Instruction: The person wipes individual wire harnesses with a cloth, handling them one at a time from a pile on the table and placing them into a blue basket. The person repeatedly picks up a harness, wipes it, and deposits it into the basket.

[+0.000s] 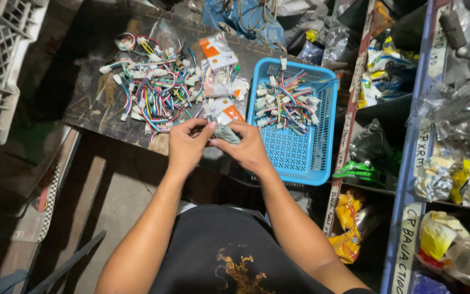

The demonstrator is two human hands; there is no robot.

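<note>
Clear plastic, a small packet [226,134], sits pinched between both hands over the dark table's [91,109] near edge: left hand [187,144] and right hand [246,148] close fingertips on it, keeping it steady between the loose wire-connector pile [156,84] and blue basket [305,158].

A small grey-green packet [227,134] is pinched between the left hand [187,146] and the right hand [247,148], fingertips of both closed on it over the near edge of a dark table [91,103]. Just beyond the grip, orange-and-white packets [220,81] are stacked. To the left of these, a loose heap of coloured wire connectors [156,81] is spread. Right of the grip, a blue plastic basket [300,152] is set, with more wire connectors [285,103] piled in its far half.
</note>
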